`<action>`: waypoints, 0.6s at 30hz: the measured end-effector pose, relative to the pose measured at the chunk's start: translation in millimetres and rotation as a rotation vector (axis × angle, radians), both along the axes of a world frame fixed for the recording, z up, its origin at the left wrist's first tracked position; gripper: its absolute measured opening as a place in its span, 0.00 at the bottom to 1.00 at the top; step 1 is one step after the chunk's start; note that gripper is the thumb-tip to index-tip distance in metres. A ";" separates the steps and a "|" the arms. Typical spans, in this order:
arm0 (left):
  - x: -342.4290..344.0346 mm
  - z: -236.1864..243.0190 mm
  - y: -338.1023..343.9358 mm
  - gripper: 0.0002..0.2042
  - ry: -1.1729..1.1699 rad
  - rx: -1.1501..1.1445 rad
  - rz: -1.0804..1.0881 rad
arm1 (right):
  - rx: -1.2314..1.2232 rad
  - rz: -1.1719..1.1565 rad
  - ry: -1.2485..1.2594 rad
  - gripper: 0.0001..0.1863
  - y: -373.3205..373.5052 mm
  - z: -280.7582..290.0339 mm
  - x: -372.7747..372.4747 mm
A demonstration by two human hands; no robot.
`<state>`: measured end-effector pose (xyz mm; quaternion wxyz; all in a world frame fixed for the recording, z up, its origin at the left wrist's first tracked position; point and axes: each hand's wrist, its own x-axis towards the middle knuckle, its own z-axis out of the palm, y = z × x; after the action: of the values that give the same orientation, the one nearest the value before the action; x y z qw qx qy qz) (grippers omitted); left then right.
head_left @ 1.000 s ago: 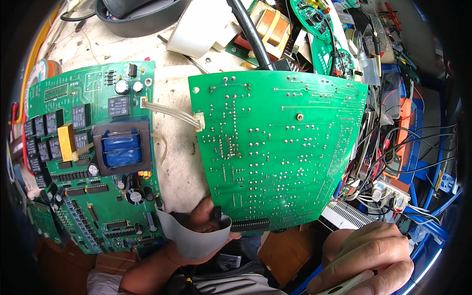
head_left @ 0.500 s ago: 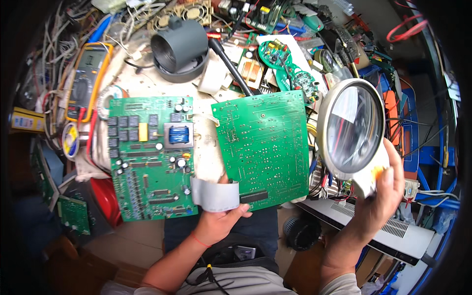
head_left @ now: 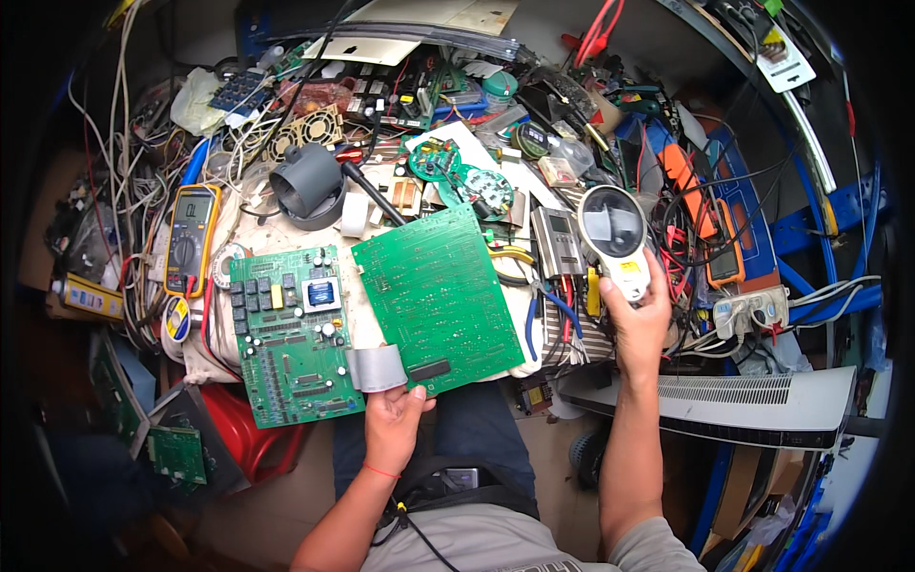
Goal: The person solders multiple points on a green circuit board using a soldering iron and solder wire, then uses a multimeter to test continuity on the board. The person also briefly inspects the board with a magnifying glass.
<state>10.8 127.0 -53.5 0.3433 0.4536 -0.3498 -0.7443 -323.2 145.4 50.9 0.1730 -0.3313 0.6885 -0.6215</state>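
Observation:
My left hand [head_left: 393, 424] grips the lower edge of a green circuit board [head_left: 438, 296], thumb on its face, beside a grey ribbon cable [head_left: 376, 369]. This board is tilted, its solder-dotted side toward me, with a long dark connector near the bottom. The ribbon joins it to a second circuit board [head_left: 291, 357] at the left, which carries black relays and a blue transformer. In my right hand [head_left: 643, 310] is a white-framed magnifying glass [head_left: 615, 229], held by its handle over the right part of the bench, apart from the boards.
A yellow multimeter [head_left: 191, 238] lies left of the boards, and a grey cylindrical holder [head_left: 307, 186] stands behind them. Pliers [head_left: 562, 310] and a grey meter-like box [head_left: 558, 243] lie near my right hand. Tangled cables and electronic parts crowd the back. A red stool [head_left: 257, 443] is below left.
The magnifying glass in my right hand has moved farther from the head camera and looks smaller. My view has shifted, showing more of the bench's back. My left hand keeps its hold on the board.

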 end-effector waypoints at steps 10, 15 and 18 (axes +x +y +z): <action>67.4 39.6 39.8 0.17 -0.479 -0.441 -0.227 | 0.326 -0.018 0.334 0.44 -44.3 -16.5 11.1; 107.6 12.5 58.4 0.12 -0.669 -0.385 -0.152 | 0.463 0.015 0.428 0.46 -50.4 -14.6 3.0; 121.6 -21.7 57.0 0.13 -0.855 -0.390 -0.193 | 0.565 0.050 0.512 0.47 -50.1 -11.4 -3.2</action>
<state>132.4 184.0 -75.1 0.1768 0.6116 -0.6332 -0.4401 -326.4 95.3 39.5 0.0949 -0.4318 0.8454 -0.2997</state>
